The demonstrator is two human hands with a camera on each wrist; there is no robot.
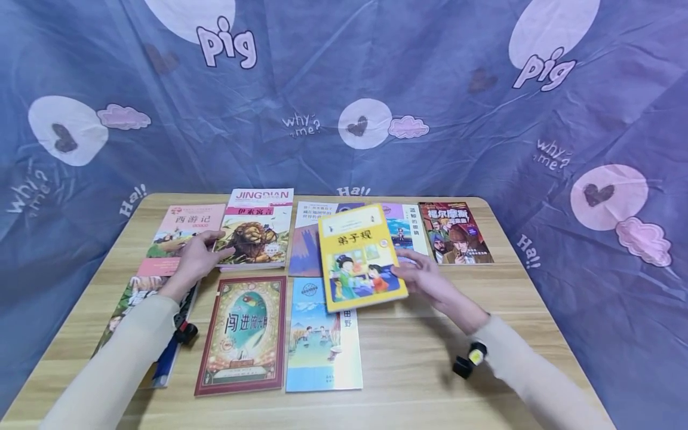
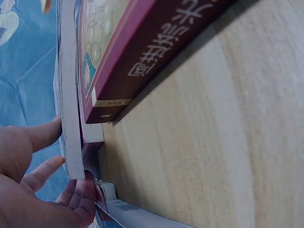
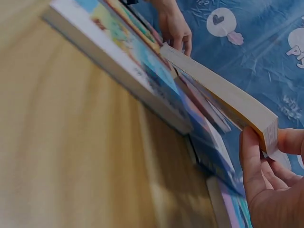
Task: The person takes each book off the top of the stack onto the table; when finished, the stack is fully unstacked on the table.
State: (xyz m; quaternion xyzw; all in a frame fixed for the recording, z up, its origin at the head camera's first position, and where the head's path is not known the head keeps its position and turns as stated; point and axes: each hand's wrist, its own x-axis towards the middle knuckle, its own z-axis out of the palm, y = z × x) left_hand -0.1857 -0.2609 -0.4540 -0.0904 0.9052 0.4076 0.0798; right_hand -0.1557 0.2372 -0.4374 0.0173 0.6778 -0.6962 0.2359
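Observation:
My left hand (image 1: 197, 261) grips the left edge of a white storybook (image 1: 255, 233) with a lion on its cover. In the left wrist view, the thumb lies on the cover side of that book (image 2: 71, 95) and other fingers curl under its edge. Another book (image 2: 93, 134) with a pinkish edge lies beneath it. A yellow storybook (image 1: 359, 257) is held tilted above the table by my right hand (image 1: 432, 285). Seen from the right wrist, thumb and fingers pinch one corner of this yellow book (image 3: 228, 95). It partly covers the books behind and below it.
On the wooden table (image 1: 430, 370) lie a red-framed book (image 1: 242, 340), a light-blue book (image 1: 322, 352), a pink book (image 1: 185, 233), a purple-blue book (image 1: 306, 245), a lilac book (image 1: 405, 230) and a detective book (image 1: 457, 233). My left forearm partly covers another book (image 1: 126, 304). A blue patterned cloth (image 1: 322, 71) hangs behind.

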